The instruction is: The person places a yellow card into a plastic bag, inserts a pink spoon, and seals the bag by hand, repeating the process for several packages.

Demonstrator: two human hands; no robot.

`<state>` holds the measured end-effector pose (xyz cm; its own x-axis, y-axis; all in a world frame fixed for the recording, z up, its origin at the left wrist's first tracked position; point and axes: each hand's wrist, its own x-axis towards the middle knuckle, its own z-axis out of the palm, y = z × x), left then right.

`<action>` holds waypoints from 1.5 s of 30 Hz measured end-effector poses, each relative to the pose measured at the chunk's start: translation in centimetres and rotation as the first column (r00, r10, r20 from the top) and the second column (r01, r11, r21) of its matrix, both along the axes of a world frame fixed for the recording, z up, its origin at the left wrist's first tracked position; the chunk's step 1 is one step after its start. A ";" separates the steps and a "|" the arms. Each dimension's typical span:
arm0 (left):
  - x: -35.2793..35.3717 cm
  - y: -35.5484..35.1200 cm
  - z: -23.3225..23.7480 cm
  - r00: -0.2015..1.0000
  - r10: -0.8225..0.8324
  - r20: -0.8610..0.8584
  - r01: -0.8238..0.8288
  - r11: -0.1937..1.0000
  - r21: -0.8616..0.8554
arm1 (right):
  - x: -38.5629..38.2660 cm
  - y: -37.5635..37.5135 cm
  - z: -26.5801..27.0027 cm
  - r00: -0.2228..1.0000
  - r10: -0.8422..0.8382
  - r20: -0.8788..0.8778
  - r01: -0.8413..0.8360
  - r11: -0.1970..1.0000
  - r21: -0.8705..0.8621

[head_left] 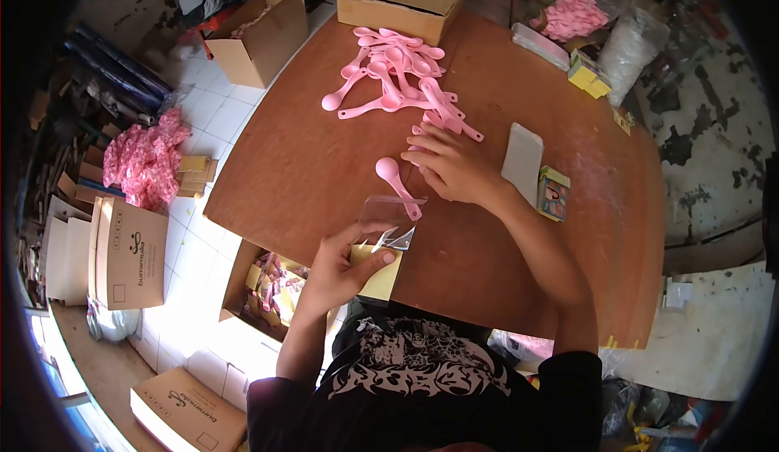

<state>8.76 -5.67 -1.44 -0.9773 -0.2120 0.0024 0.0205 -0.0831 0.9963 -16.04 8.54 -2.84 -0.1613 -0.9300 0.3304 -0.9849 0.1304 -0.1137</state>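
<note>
While the left hand [345,267], below the lone pink spoon [388,170], is pinching a clear plastic pouch [395,237], this film is overlapping the spoon's handle; a light pinch is probably serving best against creasing. Right of that spoon, the right hand [445,161] is bending over other pink spoons [442,109]; whether it is gripping one, I cannot tell. Separating singly by the handles is likely advisable.

Brown table [300,168]: pink spoons [392,101], cardboard box [398,4].

Left hand [341,272] grips clear plastic packet [391,223] with yellow panel [380,277]; right hand [456,164] at long-handled pink spoons [388,85] on brown worktop [292,164].
</note>
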 end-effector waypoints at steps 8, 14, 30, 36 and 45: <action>-0.8 0.7 0.2 0.998 -0.046 -0.046 0.046 0.999 0.019 | -0.9 3.2 0.1 1.000 0.018 0.001 -0.018 0.999 -0.049; -0.9 0.6 0.4 0.995 -0.048 -0.086 0.047 0.999 -0.014 | 0.4 3.6 1.0 1.000 0.015 0.001 -0.015 0.989 -0.148; -1.3 0.6 0.1 0.990 0.097 -0.103 -0.094 0.995 0.036 | 9.1 3.3 0.4 0.874 -0.154 0.460 0.250 0.956 -0.154; -2.8 0.8 0.0 1.000 -0.009 -0.015 0.010 0.998 0.055 | 6.1 9.8 5.2 0.532 -0.046 0.846 0.568 0.760 -0.316; -5.1 3.6 -0.7 0.934 -0.307 -0.181 0.297 0.951 -0.082 | 6.1 10.7 9.1 0.446 0.137 0.884 0.584 0.704 -0.404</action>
<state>3.69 -2.07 -2.14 -0.9756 0.0987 0.1961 0.1906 -0.0629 0.9797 -9.91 19.20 6.29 -0.8390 -0.4472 0.3101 -0.2860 -0.1226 -0.9504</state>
